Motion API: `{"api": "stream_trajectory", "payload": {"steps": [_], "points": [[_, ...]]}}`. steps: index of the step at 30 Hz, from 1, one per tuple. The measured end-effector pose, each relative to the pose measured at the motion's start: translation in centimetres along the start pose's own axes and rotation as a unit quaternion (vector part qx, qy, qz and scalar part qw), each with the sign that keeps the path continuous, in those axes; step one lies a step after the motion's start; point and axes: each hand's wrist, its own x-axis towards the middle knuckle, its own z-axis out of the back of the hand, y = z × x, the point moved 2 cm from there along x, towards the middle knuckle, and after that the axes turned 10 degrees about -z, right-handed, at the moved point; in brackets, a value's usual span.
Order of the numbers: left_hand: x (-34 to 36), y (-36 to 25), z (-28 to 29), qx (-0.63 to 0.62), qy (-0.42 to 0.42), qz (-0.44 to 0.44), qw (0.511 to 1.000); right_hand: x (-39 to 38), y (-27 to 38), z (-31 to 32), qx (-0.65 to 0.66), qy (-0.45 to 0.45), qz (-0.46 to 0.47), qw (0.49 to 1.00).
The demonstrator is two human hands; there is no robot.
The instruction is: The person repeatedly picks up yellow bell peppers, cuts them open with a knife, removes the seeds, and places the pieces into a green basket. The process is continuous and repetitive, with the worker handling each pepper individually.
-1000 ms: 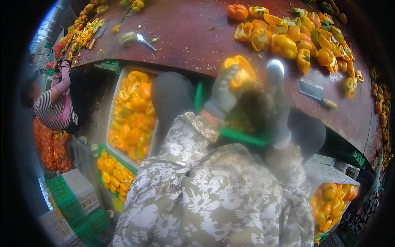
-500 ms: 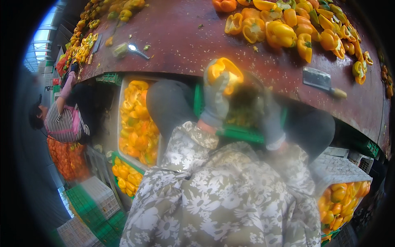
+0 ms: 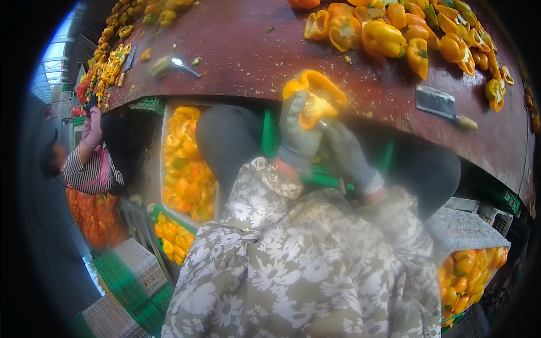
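Observation:
My gloved left hand (image 3: 297, 132) is wrapped round an orange-yellow bell pepper half (image 3: 324, 84), its hollow side showing with pale core inside. The gloved right hand (image 3: 348, 151) has come up close beside it, fingers closed at the pepper's lower edge. A small shiny tip shows at those fingers and a thin end pokes out below the palm; what this tool is I cannot make out. Below both hands, a green crate (image 3: 321, 176) sits between my knees, mostly covered by them.
On the red table (image 3: 242, 50) lie a cleaver (image 3: 435, 102), a spoon (image 3: 185, 66) and a heap of cut peppers (image 3: 389, 36). Crates of peppers stand at left (image 3: 189, 163) and right (image 3: 465, 276). A person (image 3: 93, 163) sits at far left.
My right hand has moved left and up from over the crate to the pepper half. The left hand has shifted slightly right and turned the pepper.

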Motion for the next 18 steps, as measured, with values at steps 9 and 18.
{"api": "stream_trajectory", "payload": {"steps": [9,18], "points": [[2.0,2.4,2.8,-0.094,0.051,0.293,0.950,-2.6,-2.0,1.3,-0.032,0.008,0.140,0.990],[4.8,-6.8,0.4,0.429,0.016,-0.330,0.841,-5.2,-13.0,4.9,-0.250,0.016,-0.001,0.968]]}}
